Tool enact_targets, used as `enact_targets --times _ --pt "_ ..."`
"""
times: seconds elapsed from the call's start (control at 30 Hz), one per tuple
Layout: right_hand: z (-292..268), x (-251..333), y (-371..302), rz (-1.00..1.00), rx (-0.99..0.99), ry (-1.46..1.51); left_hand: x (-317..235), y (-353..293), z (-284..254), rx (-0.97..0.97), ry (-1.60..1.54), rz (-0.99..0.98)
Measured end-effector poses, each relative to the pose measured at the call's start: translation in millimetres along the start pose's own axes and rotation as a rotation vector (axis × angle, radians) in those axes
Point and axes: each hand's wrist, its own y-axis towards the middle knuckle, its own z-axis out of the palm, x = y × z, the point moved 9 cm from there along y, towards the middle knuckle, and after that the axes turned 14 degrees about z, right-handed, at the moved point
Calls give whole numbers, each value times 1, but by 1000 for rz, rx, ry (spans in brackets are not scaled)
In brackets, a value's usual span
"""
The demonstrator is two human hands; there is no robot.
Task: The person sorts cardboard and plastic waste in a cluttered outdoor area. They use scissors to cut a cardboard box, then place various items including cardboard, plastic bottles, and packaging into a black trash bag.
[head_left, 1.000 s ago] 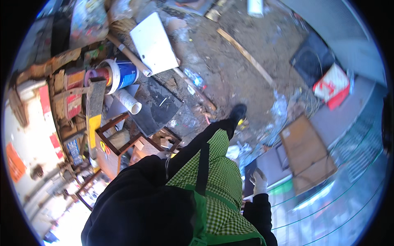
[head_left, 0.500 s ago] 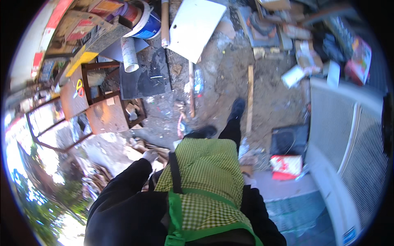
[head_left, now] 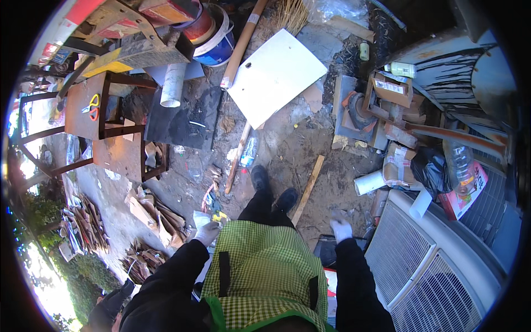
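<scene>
My left hand [head_left: 207, 233], in a white glove, hangs by the left edge of my green checked apron [head_left: 260, 254]. Its fingers are too small and blurred to read, and no held thing shows. Close by it on the ground lie a white scrap [head_left: 200, 219] and some colourful litter. My right hand [head_left: 341, 227], also white-gloved, is out to the right of the apron. Its fingers look slightly apart, with nothing in them. Beneath it is a dark flat thing [head_left: 326, 249], partly covered by my sleeve. A wooden strip [head_left: 308, 191] lies between that hand and my shoes.
A large air-conditioner unit [head_left: 401, 243] stands at right. Ahead lie a white board [head_left: 276, 77], a cardboard tube [head_left: 243, 44] and a plastic bottle [head_left: 249, 152]. Left are wooden frames [head_left: 119, 157], scissors [head_left: 93, 107] and flattened cardboard [head_left: 157, 213]. Boxes [head_left: 399, 163] sit at far right.
My view has turned and shifted, and my feet have stepped. My right hand has come out from beside the apron into sight. My left hand has moved slightly lower in the picture.
</scene>
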Motion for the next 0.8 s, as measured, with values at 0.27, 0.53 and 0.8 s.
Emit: enact_targets --times 0.27,0.53,0.8 --pt "85 224 48 -310 78 -353 -41 54 -22 -225 -252 -16" --pt "174 379 184 -209 272 80 -89 98 17 -363 -617 35" --pt "232 490 288 82 561 675 -96 90 77 -627 -638 -168"
